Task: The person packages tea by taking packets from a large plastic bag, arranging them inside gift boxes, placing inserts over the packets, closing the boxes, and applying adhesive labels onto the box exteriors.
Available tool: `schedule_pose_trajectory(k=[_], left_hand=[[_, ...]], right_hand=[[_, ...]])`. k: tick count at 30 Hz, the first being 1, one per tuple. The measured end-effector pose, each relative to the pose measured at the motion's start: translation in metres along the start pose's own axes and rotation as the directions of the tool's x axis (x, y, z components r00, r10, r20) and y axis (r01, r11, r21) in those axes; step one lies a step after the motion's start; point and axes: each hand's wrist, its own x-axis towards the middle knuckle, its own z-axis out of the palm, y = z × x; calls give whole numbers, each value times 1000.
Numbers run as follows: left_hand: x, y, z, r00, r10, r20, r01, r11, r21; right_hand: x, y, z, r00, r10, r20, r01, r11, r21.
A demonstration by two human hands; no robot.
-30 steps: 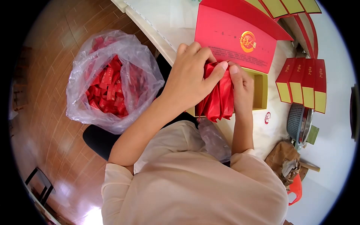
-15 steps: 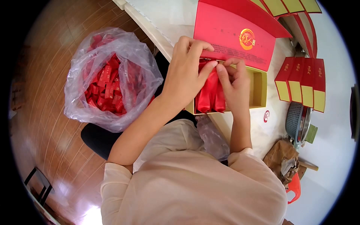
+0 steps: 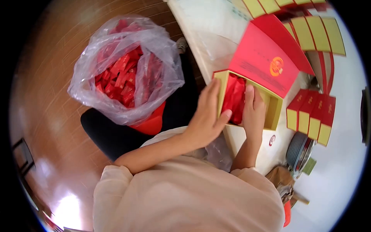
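A red and yellow gift box (image 3: 276,113) lies open on the table, its red lid (image 3: 264,58) tilted back. Shiny red packets (image 3: 234,96) fill its left part, while the right part shows bare yellow lining. My left hand (image 3: 206,120) grips the box's left wall, with the fingers along the outside and the thumb reaching over the near edge onto the packets. Extended into the box, my right hand (image 3: 254,112) rests against the packets' right side, thumb stretched forward; its other fingertips are partly hidden.
A clear plastic bag (image 3: 83,85) full of small red packets (image 3: 119,79) stands at the left. On the pale table (image 3: 193,19), several red and yellow boxes (image 3: 311,114) stand at the right, with more boxes (image 3: 317,33) behind. A grey basket (image 3: 296,149) is near them.
My hands have parted from their pinch at the packets' far ends. The left has moved to the box's left wall, the right to the packets' right side. The packets lie lower, and the view has turned.
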Motion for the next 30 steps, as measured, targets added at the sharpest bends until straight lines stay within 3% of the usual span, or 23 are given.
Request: schedule_pose_trajectory(k=[2,4,6,9,11,12,13,14,16,19,21,23,24,25,28,30], left_hand=[[2,1,4,1000,-4,-4,4,1000,-24],[13,-4,12,1000,12,-9,-12,1000,-10],[25,0,13,998,-5,56,-4,987,159],[29,-10,23,991,127,-42,-108,945,310],[30,-18,16,985,145,-92,-108,938,328],[26,-21,3,984,156,-83,-142,978,153],[20,-27,-11,983,169,-75,-171,985,-30],[14,-37,-26,965,179,-191,-185,983,-16],[-1,-66,-59,947,82,-310,-78,997,25],[-32,-122,-112,869,-39,-493,139,976,167],[-62,-163,-145,827,-172,-535,289,947,143],[-96,-193,-175,745,-367,-557,414,909,-46],[-112,-205,-187,669,-484,-564,466,864,-189],[-126,-215,-199,633,-504,-588,460,855,-237],[-157,-227,-227,529,-593,-607,493,797,-349],[-163,-237,-237,422,-702,-574,404,713,-573]], right_hand=[[-7,-8,0,989,-145,22,145,989,-17],[-2,2,-3,996,-84,13,84,996,30],[9,0,-1,996,-92,-10,93,994,63],[29,12,10,994,-106,-21,101,977,-188],[27,2,9,983,-125,-131,71,931,-357],[24,-6,8,965,-174,-197,81,909,-408],[23,-18,4,967,-102,-235,-12,898,-440],[22,-28,5,969,-103,-225,-8,894,-447],[21,-45,14,833,-413,-368,354,909,-220],[15,-79,60,725,-602,-335,636,771,-9],[2,-112,129,729,-659,-184,679,667,307],[1,-118,206,704,-701,117,618,685,387],[-1,-114,253,698,-675,237,513,704,491],[-8,-112,294,735,-559,384,344,795,500],[-8,-74,417,655,-462,598,354,887,297],[-10,-51,467,633,-407,658,506,861,45]])
